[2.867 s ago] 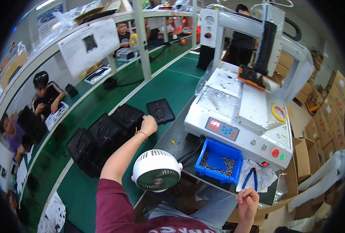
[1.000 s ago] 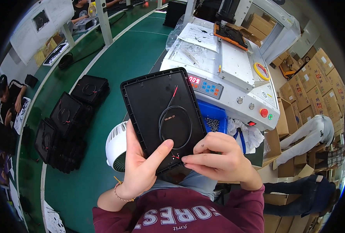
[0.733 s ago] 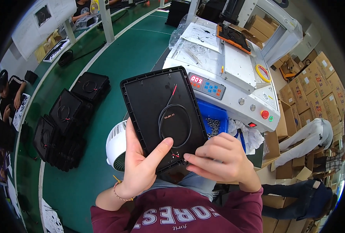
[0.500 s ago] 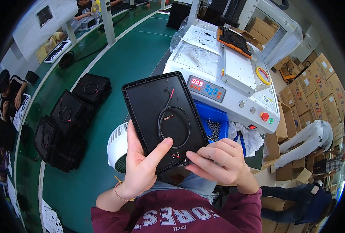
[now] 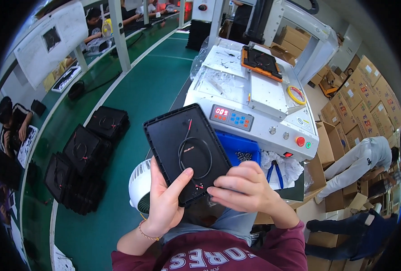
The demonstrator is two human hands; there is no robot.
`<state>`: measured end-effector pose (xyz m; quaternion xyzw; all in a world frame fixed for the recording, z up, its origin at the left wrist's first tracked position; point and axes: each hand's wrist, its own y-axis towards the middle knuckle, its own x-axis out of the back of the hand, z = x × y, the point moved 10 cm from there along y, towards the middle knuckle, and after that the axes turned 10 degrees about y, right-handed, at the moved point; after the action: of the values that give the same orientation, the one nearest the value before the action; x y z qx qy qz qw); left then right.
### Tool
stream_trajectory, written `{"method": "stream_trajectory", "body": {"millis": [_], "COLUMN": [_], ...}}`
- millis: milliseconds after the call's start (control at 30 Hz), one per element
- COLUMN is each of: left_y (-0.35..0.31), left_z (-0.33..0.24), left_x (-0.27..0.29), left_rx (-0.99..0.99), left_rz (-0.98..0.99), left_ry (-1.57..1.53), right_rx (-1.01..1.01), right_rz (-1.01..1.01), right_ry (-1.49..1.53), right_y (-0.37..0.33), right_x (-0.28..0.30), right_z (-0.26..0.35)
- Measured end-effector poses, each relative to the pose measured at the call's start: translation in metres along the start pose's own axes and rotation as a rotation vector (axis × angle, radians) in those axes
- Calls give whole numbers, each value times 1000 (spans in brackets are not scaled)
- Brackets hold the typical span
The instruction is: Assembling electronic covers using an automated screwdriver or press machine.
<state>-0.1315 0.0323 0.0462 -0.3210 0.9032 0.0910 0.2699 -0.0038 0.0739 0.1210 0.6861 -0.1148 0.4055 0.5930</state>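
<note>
My left hand (image 5: 166, 196) grips a black rectangular plastic panel (image 5: 164, 135) by its lower left side, thumb pressed on the face. A thin black cable (image 5: 181, 151) with a red end lies coiled on the panel, and small red wires poke out near its lower edge. At the panel's lower right edge, my right hand (image 5: 243, 187) has its fingers curled and pinched together; what is between them is hidden. Stacked black panels (image 5: 85, 149) with similar coiled cables stand on the green table (image 5: 132, 97) to the left.
A white machine (image 5: 266, 131) with a button panel stands ahead right, holding an orange-framed fixture (image 5: 262, 63). Beside it are a blue bin (image 5: 229, 143) of small metal parts and blue-handled pliers (image 5: 278, 174) on white cloth. A white fan (image 5: 138, 185) sits left. Other people work nearby.
My view has shifted, and the panel appears slightly lower and to the left. The right fingers have moved up along its edge; the dark fitting seen at the lower corner is now hidden.
</note>
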Motion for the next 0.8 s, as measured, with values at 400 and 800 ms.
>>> {"method": "stream_trajectory", "body": {"millis": [400,800], "left_y": [-22,-71], "left_z": [43,-98], "left_x": [-19,-63], "left_rx": [-12,-632], "left_rz": [22,373], "left_ry": [3,126], "right_rx": [-684,-757], "right_rz": [244,174], "right_ry": [230,126], "right_y": [-6,-33], "right_x": [-16,45], "right_z": [-45,-47]}}
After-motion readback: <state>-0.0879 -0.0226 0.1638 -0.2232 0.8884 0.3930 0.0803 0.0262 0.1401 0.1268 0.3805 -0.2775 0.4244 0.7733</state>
